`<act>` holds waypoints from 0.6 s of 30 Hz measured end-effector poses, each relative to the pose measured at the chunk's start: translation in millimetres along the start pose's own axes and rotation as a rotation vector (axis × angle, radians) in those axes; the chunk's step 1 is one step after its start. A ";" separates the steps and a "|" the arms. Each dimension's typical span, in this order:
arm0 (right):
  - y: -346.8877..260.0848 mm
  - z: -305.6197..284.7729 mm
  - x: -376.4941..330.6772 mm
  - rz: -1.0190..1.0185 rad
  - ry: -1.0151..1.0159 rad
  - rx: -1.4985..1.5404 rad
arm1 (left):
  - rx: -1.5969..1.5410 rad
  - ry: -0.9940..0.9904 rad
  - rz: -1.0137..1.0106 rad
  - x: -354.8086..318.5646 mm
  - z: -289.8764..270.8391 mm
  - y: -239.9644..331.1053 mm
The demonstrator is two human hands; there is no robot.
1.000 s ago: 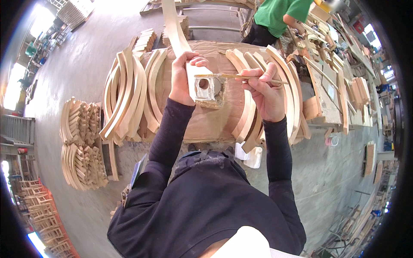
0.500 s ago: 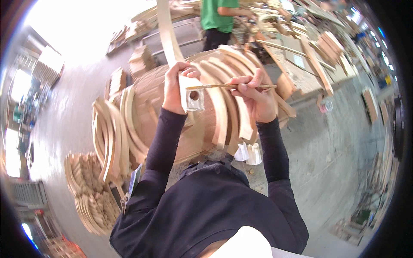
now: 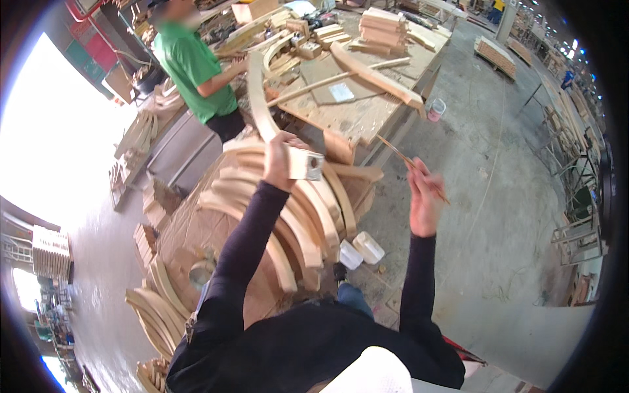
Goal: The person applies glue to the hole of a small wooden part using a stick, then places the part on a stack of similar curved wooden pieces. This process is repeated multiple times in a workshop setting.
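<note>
My left hand [image 3: 280,160] grips a long curved wooden piece [image 3: 260,105] close to its squared end, which has a round hole and whitish smears around it. The rest of the piece rises away from me. Out to the right, my right hand [image 3: 424,196] pinches a thin wooden stick [image 3: 395,150], slanting up to the left and apart from the curved piece. Motion blurs these fingers a little. Below my left hand, several curved wooden pieces [image 3: 304,229] lie side by side on a brown cardboard-covered surface [image 3: 177,239].
Ahead stands a worktable [image 3: 367,121] with boards and stacked wood. A person in a green shirt [image 3: 190,62] works at the far left. Two white plastic containers [image 3: 368,247] sit on the floor by my foot. A clear tub [image 3: 436,110] stands beyond the table's right corner.
My view has swung to the right. The right hand has drawn the stick away from the holed end, out to the right. My left hand still holds the curved piece.
</note>
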State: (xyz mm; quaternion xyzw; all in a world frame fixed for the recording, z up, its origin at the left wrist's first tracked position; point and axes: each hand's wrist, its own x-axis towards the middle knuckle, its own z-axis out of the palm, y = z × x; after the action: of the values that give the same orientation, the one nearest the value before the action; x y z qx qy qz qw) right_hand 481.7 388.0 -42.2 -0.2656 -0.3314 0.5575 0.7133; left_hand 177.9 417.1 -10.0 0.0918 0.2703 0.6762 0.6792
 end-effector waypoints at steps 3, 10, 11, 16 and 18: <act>-16.1 -61.6 1.6 -0.085 0.241 -0.068 | 0.299 0.267 0.022 92.2 14.8 -57.2; -35.9 -116.5 -24.8 -0.082 0.473 -0.198 | 0.375 0.608 0.208 246.2 -16.9 -145.5; -34.4 -118.6 -26.7 -0.074 0.490 -0.199 | 0.387 0.600 0.157 249.5 -25.6 -143.7; -21.3 -99.9 -32.8 -0.076 0.559 -0.167 | 0.687 -0.069 0.002 119.5 -17.6 -97.4; -7.8 -76.0 -30.1 -0.011 0.520 -0.132 | 0.707 -0.147 -0.009 39.5 -19.3 -62.3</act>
State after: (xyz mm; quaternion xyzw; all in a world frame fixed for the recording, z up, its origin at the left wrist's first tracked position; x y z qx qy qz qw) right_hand 540.2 356.2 -90.2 -0.4441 -0.1741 0.4439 0.7586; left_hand 220.2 446.4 -66.3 0.3681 0.4382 0.5296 0.6261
